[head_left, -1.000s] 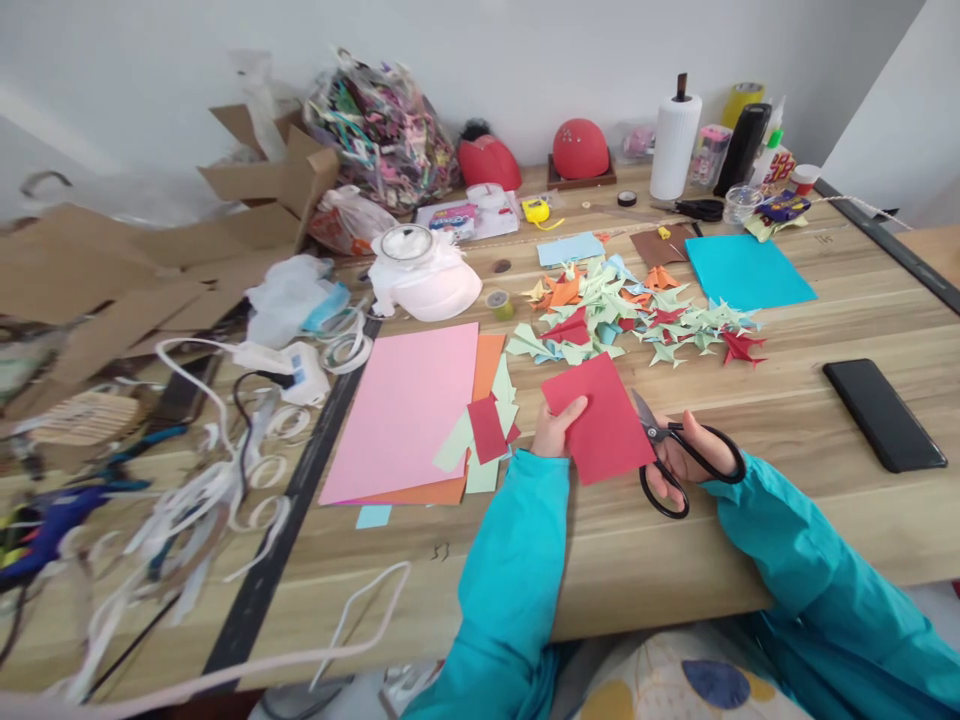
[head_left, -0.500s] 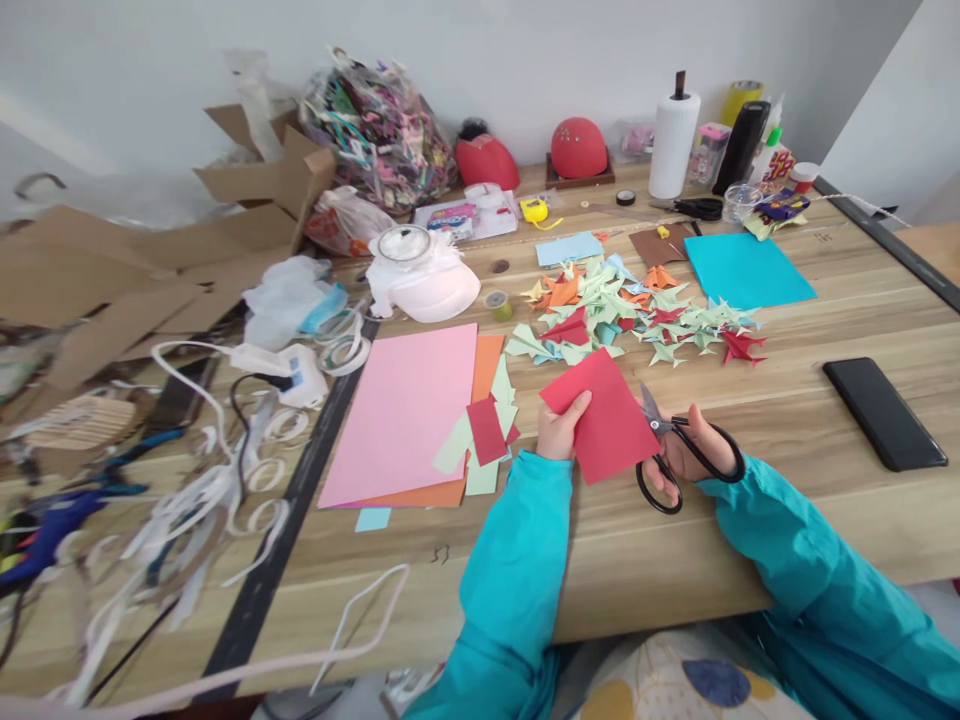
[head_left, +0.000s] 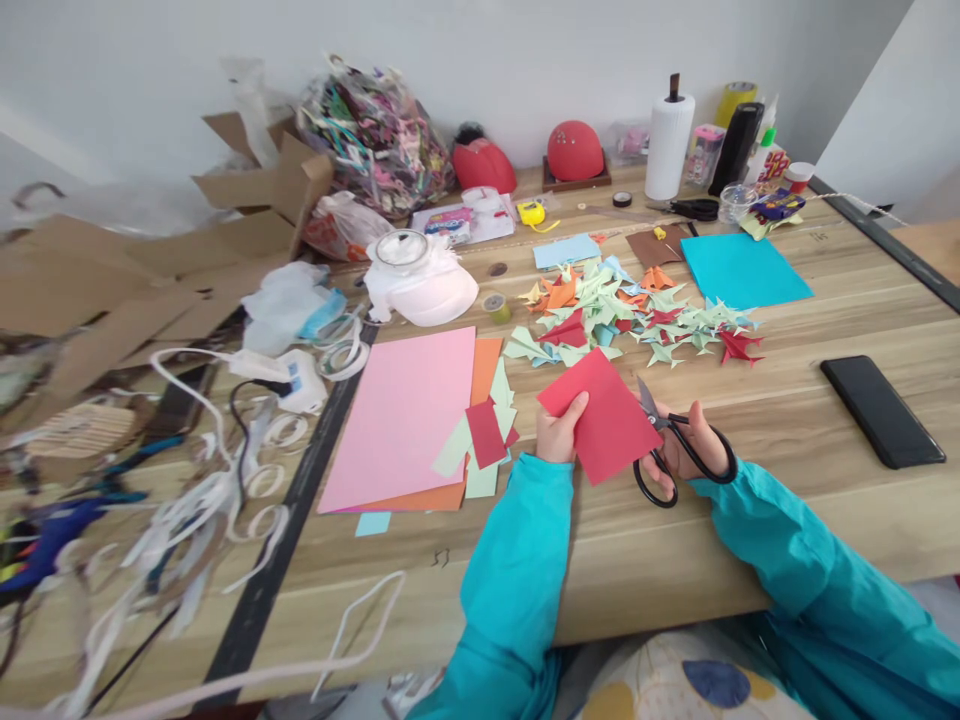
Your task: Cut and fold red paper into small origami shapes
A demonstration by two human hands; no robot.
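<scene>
My left hand (head_left: 558,434) pinches the left edge of a red paper sheet (head_left: 600,414), thumb on top, holding it just above the wooden table (head_left: 787,430). My right hand (head_left: 686,452) grips black-handled scissors (head_left: 671,450) with fingers through the loops. The blades touch the sheet's right edge. Both arms wear teal sleeves. Beyond the sheet lies a pile of folded paper shapes (head_left: 637,315) in green, red and orange.
A pink sheet (head_left: 409,410) over orange paper and scraps lies to the left. A blue sheet (head_left: 742,268) and a black phone (head_left: 881,410) lie to the right. A paper towel roll (head_left: 669,145), second scissors (head_left: 694,208), cardboard (head_left: 150,270) and tangled white strips (head_left: 210,500) crowd the back and left.
The red sheet has tilted and lifted slightly. The scissors have moved in from its lower right side, and the blades now meet its right edge.
</scene>
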